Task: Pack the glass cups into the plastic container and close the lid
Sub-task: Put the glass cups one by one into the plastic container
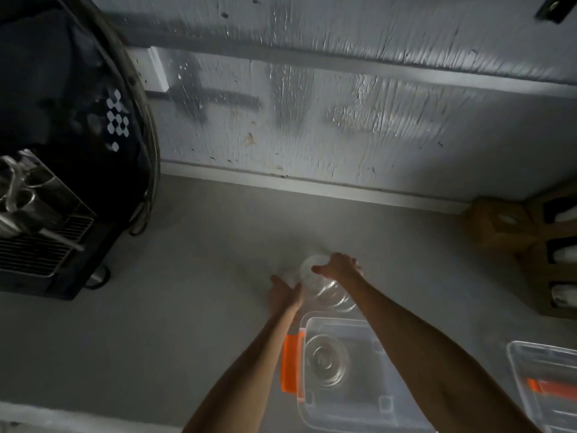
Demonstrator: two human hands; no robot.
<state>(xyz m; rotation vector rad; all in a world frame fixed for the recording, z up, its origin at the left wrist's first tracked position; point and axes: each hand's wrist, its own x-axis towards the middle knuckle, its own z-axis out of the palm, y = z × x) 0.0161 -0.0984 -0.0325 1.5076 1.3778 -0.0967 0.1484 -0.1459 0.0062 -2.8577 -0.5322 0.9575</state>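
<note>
A clear plastic container (312, 410) with an orange latch (290, 364) stands open on the grey counter near the front. One glass cup (326, 360) sits inside it at the left. Just behind the container stands another glass cup (332, 293), and a further glass cup (310, 268) is behind that. My right hand (338, 265) is closed over the rim of the farthest cup. My left hand (285, 292) rests against the left side of the cups, fingers apart. The clear lid (544, 382) with an orange clip lies at the right edge.
A dark machine with a metal grille (46, 232) fills the left side. A wooden rack (530, 245) with dark slots stands at the right. A painted wall (343, 120) closes the back of the counter (156, 307).
</note>
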